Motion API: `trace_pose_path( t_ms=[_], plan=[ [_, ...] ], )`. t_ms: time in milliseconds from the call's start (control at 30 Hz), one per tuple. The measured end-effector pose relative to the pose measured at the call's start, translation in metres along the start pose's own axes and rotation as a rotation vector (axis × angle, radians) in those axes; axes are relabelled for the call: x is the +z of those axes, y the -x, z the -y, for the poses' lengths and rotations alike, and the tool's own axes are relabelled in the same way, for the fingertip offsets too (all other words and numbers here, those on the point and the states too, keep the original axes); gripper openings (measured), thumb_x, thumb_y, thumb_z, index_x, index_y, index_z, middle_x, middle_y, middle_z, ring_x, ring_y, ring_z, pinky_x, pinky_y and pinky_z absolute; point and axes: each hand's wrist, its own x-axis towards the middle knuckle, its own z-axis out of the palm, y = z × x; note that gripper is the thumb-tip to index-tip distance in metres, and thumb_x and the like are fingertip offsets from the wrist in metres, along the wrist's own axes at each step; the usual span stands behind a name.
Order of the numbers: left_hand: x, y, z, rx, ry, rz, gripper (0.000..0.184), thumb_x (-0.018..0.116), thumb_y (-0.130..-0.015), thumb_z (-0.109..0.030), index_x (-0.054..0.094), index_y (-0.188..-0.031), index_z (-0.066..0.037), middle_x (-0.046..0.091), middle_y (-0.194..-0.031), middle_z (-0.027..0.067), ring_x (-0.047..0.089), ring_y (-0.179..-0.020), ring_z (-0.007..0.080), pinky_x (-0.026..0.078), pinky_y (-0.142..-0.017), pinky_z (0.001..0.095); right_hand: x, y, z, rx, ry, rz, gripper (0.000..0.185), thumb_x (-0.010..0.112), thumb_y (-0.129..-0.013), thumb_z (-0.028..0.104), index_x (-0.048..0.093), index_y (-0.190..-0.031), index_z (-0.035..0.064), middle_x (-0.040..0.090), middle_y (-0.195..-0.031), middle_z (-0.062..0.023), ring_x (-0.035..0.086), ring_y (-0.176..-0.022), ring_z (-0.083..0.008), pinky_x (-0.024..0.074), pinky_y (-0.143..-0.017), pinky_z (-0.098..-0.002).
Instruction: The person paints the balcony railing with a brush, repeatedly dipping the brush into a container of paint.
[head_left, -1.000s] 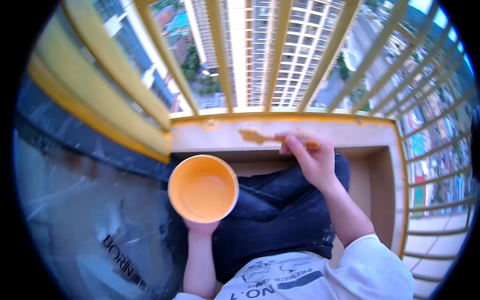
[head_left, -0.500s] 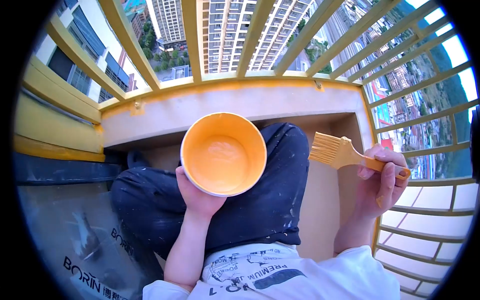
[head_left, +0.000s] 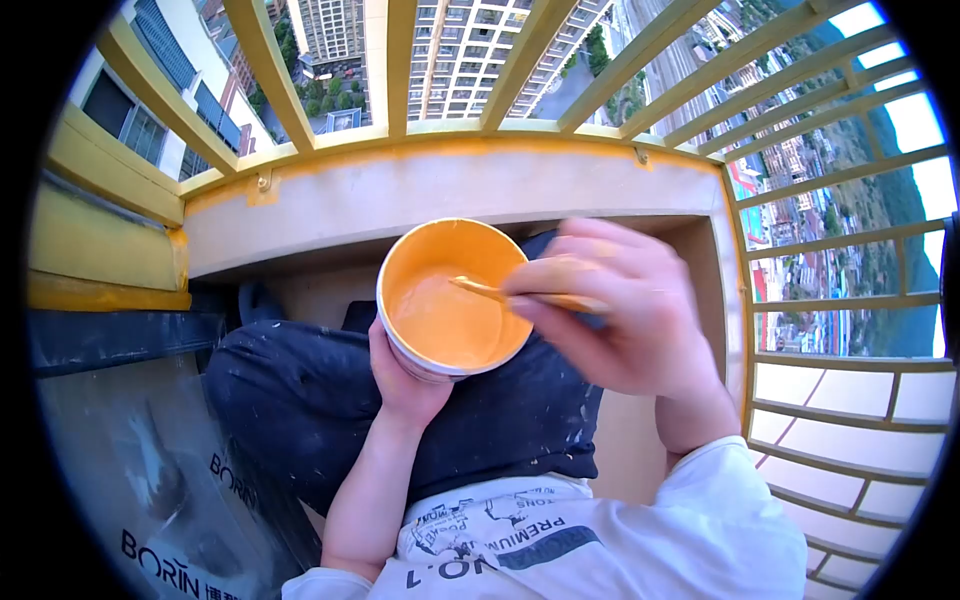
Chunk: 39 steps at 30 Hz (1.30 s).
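Note:
My left hand (head_left: pixel 408 388) is closed around the lower side of a white bucket (head_left: pixel 462 242), its inner wall coated in orange-yellow. Pale orange paint (head_left: pixel 440 325) lies at the bottom. In my right hand (head_left: pixel 630 310), slightly blurred, is a paintbrush (head_left: pixel 482 290), gripped by its handle over the bucket's right rim. The brush reaches inside the bucket and is seen edge-on. Whether the bristles touch the paint I cannot tell. The bucket is held above my dark, paint-spotted trousers (head_left: pixel 300 400).
Yellow railing bars (head_left: pixel 400 70) rise in front and along the right, with tall buildings (head_left: pixel 460 60) far below. A pale ledge (head_left: pixel 370 195) edged with orange paint runs under them. Clear plastic sheeting (head_left: pixel 130 470) printed BORIN covers the lower left.
My right hand has swung left from beside the railing, bringing the paintbrush into the bucket. The bucket has shifted slightly right and tilted a little in my left hand.

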Motion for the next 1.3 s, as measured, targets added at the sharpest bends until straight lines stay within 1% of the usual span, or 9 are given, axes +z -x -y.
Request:
trace_pose_path(
  t_ms=[100,167,333,433,633,800,900,1033,1300],
  plan=[
    [0.003,-0.002,0.003,0.028,0.192,-0.003,0.063,0.035,-0.109,-0.054,0.037,-0.159,-0.015,0.045,-0.159,0.0127,0.046,-0.146,0.0344,0.039,-0.119,0.0542,0.015,-0.005,-0.010,-0.056,0.108,0.091,0.020,0.080,-0.081,0.009,0.069,-0.097,0.0035,0.068,-0.085,-0.0092,0.068,-0.081,-0.0272,0.0557,-0.066,-0.0384],
    [0.006,0.000,0.004,0.041,0.025,-0.004,0.062,0.030,-0.108,-0.054,0.045,-0.153,-0.015,0.051,-0.154,0.0088,0.049,-0.142,0.0270,0.042,-0.116,0.0475,0.008,-0.010,-0.006,-0.095,0.251,0.003,0.016,0.080,-0.081,0.001,0.072,-0.094,0.0035,0.067,-0.079,-0.0088,0.064,-0.068,-0.0259,0.0513,-0.056,-0.0354],
    [0.012,0.001,0.005,0.060,-0.018,0.067,0.061,0.031,-0.108,-0.054,0.047,-0.151,-0.014,0.053,-0.151,0.0097,0.051,-0.140,0.0271,0.043,-0.115,0.0471,0.013,-0.003,0.005,-0.166,0.077,0.045,0.021,0.081,-0.076,-0.002,0.072,-0.094,0.0027,0.067,-0.079,-0.0079,0.064,-0.066,-0.0246,0.0509,-0.054,-0.0338],
    [0.011,-0.001,0.006,0.038,-0.004,0.055,0.062,0.032,-0.107,-0.055,0.048,-0.151,-0.014,0.054,-0.150,0.0111,0.052,-0.139,0.0280,0.043,-0.115,0.0477,0.011,0.000,-0.004,-0.199,0.237,0.050,0.031,0.074,-0.068,0.009,0.066,-0.095,-0.0025,0.062,-0.080,-0.0092,0.063,-0.074,-0.0238,0.0535,-0.060,-0.0354],
    [0.007,-0.003,0.006,0.014,-0.016,0.175,0.065,0.032,-0.107,-0.056,0.046,-0.153,-0.014,0.052,-0.153,0.0123,0.051,-0.140,0.0296,0.043,-0.115,0.0488,0.027,0.008,-0.005,-0.248,0.103,0.000,0.029,0.074,-0.069,0.009,0.067,-0.094,-0.0022,0.062,-0.080,-0.0088,0.064,-0.070,-0.0238,0.0531,-0.059,-0.0342],
    [-0.008,-0.001,0.013,-0.037,-0.005,-0.012,0.069,0.032,-0.106,-0.059,0.043,-0.156,-0.012,0.049,-0.156,0.0145,0.049,-0.143,0.0334,0.042,-0.117,0.0517,-0.004,0.015,-0.009,-0.170,0.038,-0.242,0.021,0.081,-0.076,-0.003,0.074,-0.096,-0.0010,0.067,-0.072,-0.0087,0.062,-0.057,-0.0231,0.0491,-0.050,-0.0329],
    [-0.018,-0.010,0.014,-0.089,0.020,-0.015,0.071,0.033,-0.106,-0.060,0.043,-0.157,-0.011,0.049,-0.157,0.0153,0.050,-0.142,0.0355,0.040,-0.119,0.0540,-0.001,0.022,-0.018,-0.189,0.090,-0.072,0.018,0.080,-0.076,-0.003,0.075,-0.093,-0.0001,0.068,-0.076,-0.0084,0.064,-0.060,-0.0213,0.0508,-0.052,-0.0331],
    [-0.014,-0.009,0.011,-0.089,-0.079,-0.074,0.065,0.032,-0.107,-0.055,0.047,-0.153,-0.011,0.054,-0.152,0.0147,0.053,-0.139,0.0342,0.048,-0.112,0.0526,-0.043,0.025,-0.033,-0.024,-0.037,-0.380,0.021,0.083,-0.076,0.000,0.076,-0.096,0.0013,0.070,-0.078,-0.0092,0.067,-0.064,-0.0233,0.0528,-0.056,-0.0334],
    [-0.011,-0.012,0.007,-0.188,-0.147,-0.002,0.065,0.042,-0.107,-0.058,0.047,-0.154,-0.013,0.052,-0.153,0.0134,0.054,-0.138,0.0343,0.051,-0.109,0.0538,-0.013,-0.024,-0.158,-0.084,0.188,-0.320,0.020,0.080,-0.083,-0.002,0.079,-0.103,0.0024,0.075,-0.087,-0.0093,0.070,-0.074,-0.0226,0.0540,-0.063,-0.0326]
  ],
)
